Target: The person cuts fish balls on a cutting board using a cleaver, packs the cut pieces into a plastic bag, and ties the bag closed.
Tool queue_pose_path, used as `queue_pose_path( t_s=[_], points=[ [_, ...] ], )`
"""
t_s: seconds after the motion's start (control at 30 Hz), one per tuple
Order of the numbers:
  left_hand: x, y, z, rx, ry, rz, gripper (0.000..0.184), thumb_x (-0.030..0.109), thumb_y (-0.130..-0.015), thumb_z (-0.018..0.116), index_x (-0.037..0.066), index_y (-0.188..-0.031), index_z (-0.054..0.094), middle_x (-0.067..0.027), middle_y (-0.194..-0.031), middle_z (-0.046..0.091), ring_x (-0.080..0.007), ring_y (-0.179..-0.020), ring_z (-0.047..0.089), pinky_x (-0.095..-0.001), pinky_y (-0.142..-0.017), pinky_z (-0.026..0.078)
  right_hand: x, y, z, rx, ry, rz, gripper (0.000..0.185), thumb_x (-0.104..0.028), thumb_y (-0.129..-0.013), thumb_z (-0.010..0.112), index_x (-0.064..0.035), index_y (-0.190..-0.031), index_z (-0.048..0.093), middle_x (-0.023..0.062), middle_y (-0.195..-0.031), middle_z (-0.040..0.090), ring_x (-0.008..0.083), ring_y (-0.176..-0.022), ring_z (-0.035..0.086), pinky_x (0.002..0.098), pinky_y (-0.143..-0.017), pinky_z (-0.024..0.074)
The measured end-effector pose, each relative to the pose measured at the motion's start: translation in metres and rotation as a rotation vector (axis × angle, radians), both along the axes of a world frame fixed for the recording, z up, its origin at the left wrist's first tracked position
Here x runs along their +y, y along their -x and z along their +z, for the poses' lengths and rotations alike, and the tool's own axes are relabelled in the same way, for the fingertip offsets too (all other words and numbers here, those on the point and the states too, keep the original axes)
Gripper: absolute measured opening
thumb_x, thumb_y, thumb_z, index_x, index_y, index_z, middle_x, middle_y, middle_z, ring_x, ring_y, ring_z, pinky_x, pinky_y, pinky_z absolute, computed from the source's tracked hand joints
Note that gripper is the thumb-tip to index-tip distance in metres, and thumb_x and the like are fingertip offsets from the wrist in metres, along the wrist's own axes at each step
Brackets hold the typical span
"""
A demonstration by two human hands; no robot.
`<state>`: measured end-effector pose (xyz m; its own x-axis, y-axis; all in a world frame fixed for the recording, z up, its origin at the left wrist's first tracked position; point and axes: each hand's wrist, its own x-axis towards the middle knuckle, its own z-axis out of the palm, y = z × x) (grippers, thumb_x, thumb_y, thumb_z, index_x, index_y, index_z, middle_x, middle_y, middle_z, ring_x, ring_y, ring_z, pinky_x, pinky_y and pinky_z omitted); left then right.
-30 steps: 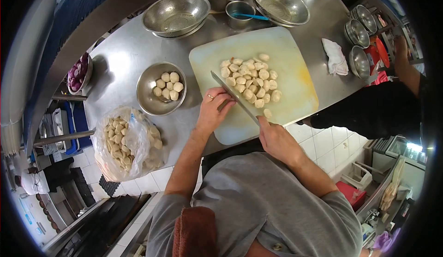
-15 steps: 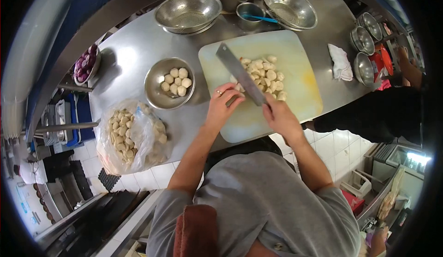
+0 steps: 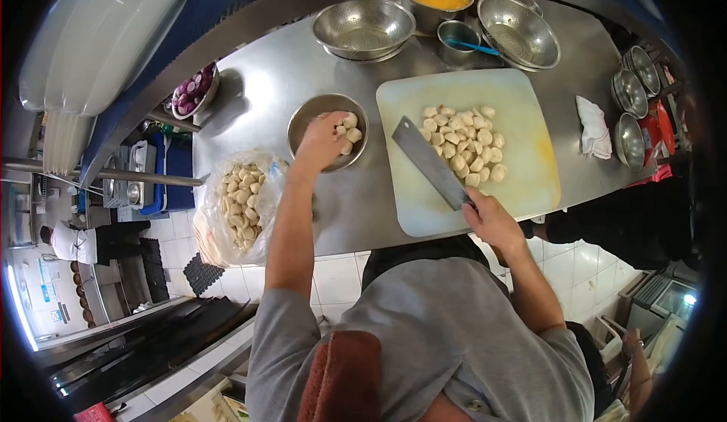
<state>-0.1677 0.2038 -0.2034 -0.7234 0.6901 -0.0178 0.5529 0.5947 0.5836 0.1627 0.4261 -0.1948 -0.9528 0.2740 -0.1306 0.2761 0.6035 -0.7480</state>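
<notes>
In the head view, the cutting board (image 3: 413, 210) lies on the steel tabletop (image 3: 348, 214), in front of the person. A loose heap of pale cut pieces (image 3: 466, 142) sits on the middle and far part of the cutting board. The right hand (image 3: 492, 221), at the cutting board's near edge, is wrapped around the handle of a cleaver (image 3: 430, 161). The blade slants across the left part of the cutting board, just beside the heap, its broad face in sight; whether it touches the board I cannot tell. The left hand (image 3: 322, 140) is to the left of the cutting board, reaching into a metal bowl (image 3: 300, 123) with its fingers bent over whole pale balls (image 3: 352, 121); whether they pinch one I cannot tell. Farther left of the cutting board and nearer the person is a clear plastic bag (image 3: 274, 176) full of similar pale pieces (image 3: 241, 199). Beyond the cutting board's far edge are two perforated metal bowls (image 3: 363, 28), with a small metal pot (image 3: 457, 57) between them holding a blue utensil (image 3: 477, 46). A crumpled white cloth (image 3: 593, 128) lies to the right of the cutting board
</notes>
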Motion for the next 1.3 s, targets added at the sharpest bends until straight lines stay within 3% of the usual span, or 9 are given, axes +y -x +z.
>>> queue_pose_path(
  t_s=[0.2, 0.27, 0.4, 0.57, 0.7, 0.77, 0.97, 1.1, 1.3],
  points=[
    [0.033, -0.001, -0.013, 0.150, 0.085, -0.064, 0.034, 0.015, -0.078, 0.073, 0.010, -0.112, 0.070, -0.0158, -0.123, 0.061, -0.0327, -0.104, 0.064, -0.0410, -0.091, 0.054, 0.007, -0.001, 0.005, 0.008, 0.030, -0.103, 0.019, -0.011, -0.095, 0.057, 0.0025, -0.108, 0.052, 0.0270, -0.078, 0.063, 0.0467, -0.072, 0.059, 0.0459, -0.067, 0.0485],
    [0.046, 0.001, -0.006, 0.043, 0.401, -0.156, 0.031, 0.016, -0.073, 0.076, 0.011, -0.103, 0.071, -0.0164, -0.116, 0.062, -0.0365, -0.110, 0.062, -0.0442, -0.095, 0.052, 0.009, -0.002, 0.002, -0.006, 0.010, -0.100, 0.023, -0.012, -0.096, 0.056, 0.0013, -0.114, 0.052, 0.0278, -0.080, 0.064, 0.0474, -0.075, 0.061, 0.0490, -0.068, 0.0486],
    [0.052, -0.007, 0.006, 0.028, 0.425, -0.121, 0.027, 0.016, -0.071, 0.077, 0.011, -0.097, 0.073, -0.0163, -0.112, 0.063, -0.0351, -0.106, 0.063, -0.0420, -0.092, 0.054, 0.008, -0.003, 0.009, -0.031, 0.034, -0.101, 0.028, -0.014, -0.096, 0.056, 0.0000, -0.120, 0.051, 0.0290, -0.081, 0.065, 0.0481, -0.078, 0.063, 0.0528, -0.069, 0.0487],
    [0.039, -0.013, 0.031, -0.020, 0.034, -0.079, 0.028, 0.016, -0.068, 0.080, 0.006, -0.094, 0.072, -0.0142, -0.102, 0.065, -0.0270, -0.092, 0.068, -0.0370, -0.082, 0.056, 0.008, -0.004, 0.005, -0.024, 0.013, -0.096, 0.029, -0.014, -0.096, 0.056, -0.0003, -0.121, 0.050, 0.0292, -0.080, 0.065, 0.0484, -0.078, 0.063, 0.0539, -0.069, 0.0487],
    [0.049, -0.072, 0.025, -0.350, -0.232, -0.090, 0.034, 0.019, -0.074, 0.081, 0.006, -0.104, 0.071, -0.0144, -0.108, 0.064, -0.0239, -0.082, 0.070, -0.0343, -0.078, 0.057, 0.005, -0.004, 0.004, -0.024, -0.008, -0.089, 0.030, -0.013, -0.096, 0.055, -0.0006, -0.122, 0.049, 0.0289, -0.079, 0.065, 0.0491, -0.077, 0.063, 0.0547, -0.069, 0.0487],
    [0.058, -0.107, -0.005, -0.059, -0.208, -0.274, 0.033, 0.019, -0.079, 0.079, 0.006, -0.108, 0.069, -0.0166, -0.117, 0.061, -0.0281, -0.086, 0.069, -0.0366, -0.078, 0.057, 0.004, -0.003, 0.008, -0.040, -0.006, -0.080, 0.030, -0.013, -0.096, 0.055, -0.0006, -0.122, 0.049, 0.0290, -0.079, 0.065, 0.0492, -0.078, 0.063, 0.0548, -0.070, 0.0488],
    [0.069, -0.149, -0.029, 0.067, -0.254, -0.098, 0.046, 0.025, -0.078, 0.082, 0.009, -0.117, 0.064, -0.0160, -0.123, 0.060, -0.0348, -0.109, 0.059, -0.0438, -0.094, 0.050, -0.001, -0.004, 0.018, -0.068, -0.010, -0.087, 0.030, -0.012, -0.095, 0.055, 0.0009, -0.120, 0.049, 0.0293, -0.083, 0.065, 0.0483, -0.082, 0.063, 0.0545, -0.073, 0.0489],
    [0.063, -0.149, -0.037, 0.163, -0.291, -0.097, 0.053, 0.025, -0.075, 0.084, 0.011, -0.121, 0.061, -0.0143, -0.123, 0.060, -0.0340, -0.111, 0.057, -0.0434, -0.097, 0.046, -0.006, -0.003, 0.020, -0.044, -0.001, -0.088, 0.029, -0.010, -0.093, 0.055, 0.0030, -0.119, 0.050, 0.0295, -0.083, 0.065, 0.0475, -0.082, 0.064, 0.0544, -0.074, 0.0489],
    [0.060, -0.140, -0.042, 0.074, -0.515, -0.164, 0.037, 0.014, -0.073, 0.085, 0.009, -0.105, 0.066, -0.0111, -0.117, 0.061, -0.0308, -0.106, 0.060, -0.0404, -0.089, 0.051, -0.008, -0.003, 0.019, -0.012, -0.028, -0.062, 0.028, -0.007, -0.091, 0.056, 0.0046, -0.116, 0.050, 0.0291, -0.081, 0.065, 0.0467, -0.081, 0.064, 0.0537, -0.073, 0.0492]
  ],
)
